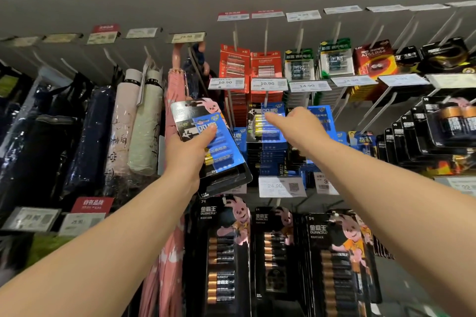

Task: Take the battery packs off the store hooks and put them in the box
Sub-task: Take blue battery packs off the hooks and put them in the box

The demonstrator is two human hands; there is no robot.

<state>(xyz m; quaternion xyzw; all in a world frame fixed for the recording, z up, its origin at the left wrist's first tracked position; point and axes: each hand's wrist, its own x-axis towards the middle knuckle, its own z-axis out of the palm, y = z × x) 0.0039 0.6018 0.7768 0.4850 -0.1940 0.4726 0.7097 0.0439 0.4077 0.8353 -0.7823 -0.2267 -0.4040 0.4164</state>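
Blue battery packs (pixel 268 126) on hooks, frame centre.
My left hand (pixel 186 152) grips a stack of packs (pixel 213 147); my right hand (pixel 301 128) reaches them, grip unclear.

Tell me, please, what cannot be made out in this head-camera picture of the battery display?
- The box: nowhere in the head view.
- Left hand: how many packs are in the stack of battery packs it holds; they overlap.
- Right hand: the fingertips are blurred, so whether they touch the hanging blue pack is unclear.
- Top price tags: print too small and blurred.
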